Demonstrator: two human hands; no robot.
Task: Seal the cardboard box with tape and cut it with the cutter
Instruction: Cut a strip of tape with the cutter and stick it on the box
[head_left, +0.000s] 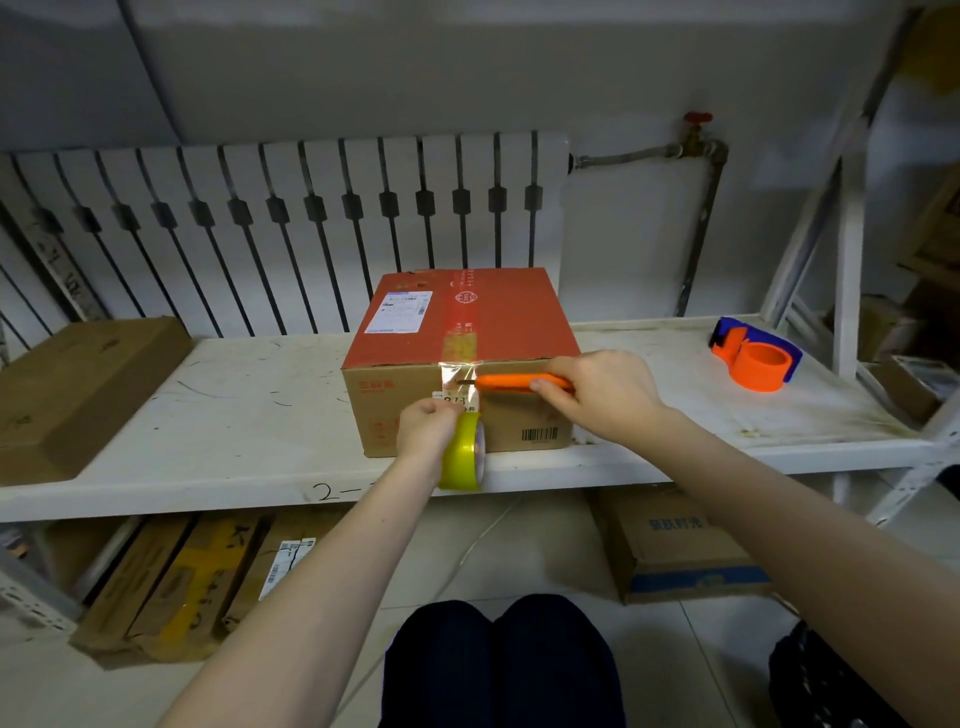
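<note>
A cardboard box (514, 317) with a red top stands on a white shelf (234, 415). A strip of clear tape (460, 371) runs along the top seam and down over the front edge. My left hand (426, 431) grips a yellow tape roll (462, 452) in front of the box's front face, and the strip leads up from it. My right hand (597, 395) holds an orange cutter (519, 383) level, with its blade tip touching the stretched tape just below the top edge.
An orange and blue tape dispenser (756, 358) lies on the shelf at the right. A flat brown carton (78, 395) rests at the left end. More cartons (670, 545) sit on the floor below. A radiator (291, 228) stands behind the shelf.
</note>
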